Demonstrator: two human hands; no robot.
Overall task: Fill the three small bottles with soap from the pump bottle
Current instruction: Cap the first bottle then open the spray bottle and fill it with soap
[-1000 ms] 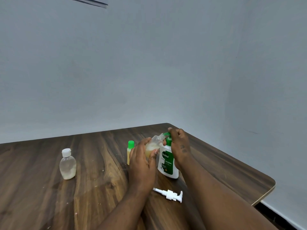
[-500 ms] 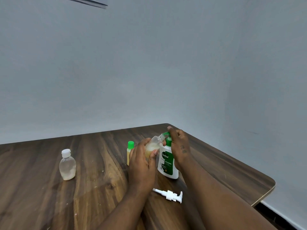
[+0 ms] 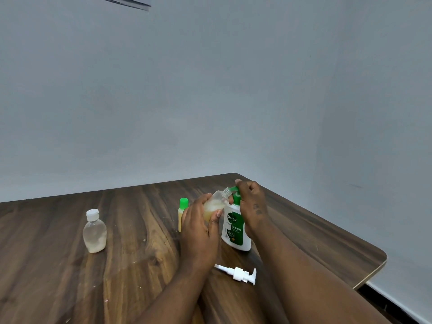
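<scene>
In the head view, a dark brown wood-grain table [image 3: 70, 277] is seen set against a plain grey wall [image 3: 210, 90]; near its far right corner a white plastic pump bottle [image 3: 235, 239] with a green label is stood upright on the tabletop. The right hand [image 3: 251, 202] is laid over the bottle's green pump head [image 3: 236, 197], with the fingers curled down round it and the thumb side turned toward the spout, so that the pump head is gripped from above. The left hand [image 3: 201, 228] is wrapped round the lower body of a small clear plastic bottle [image 3: 217, 201], uncapped and partly filled with pale yellowish liquid; this bottle is held off the table and tilted, its open mouth brought right up to the green spout; whether mouth and spout actually touch cannot be told. Just behind the left hand, a slim small yellow bottle with a green cap [image 3: 182, 208] is stood upright, its lower part hidden by the fingers. Well to the left, apart from both hands, a small clear bottle with a white flip cap [image 3: 94, 232] is stood upright, with a little pale liquid at its bottom. A loose white plastic pump dispenser [image 3: 238, 273] is laid on its side on the table between the two forearms, nearer than the pump bottle.
</scene>
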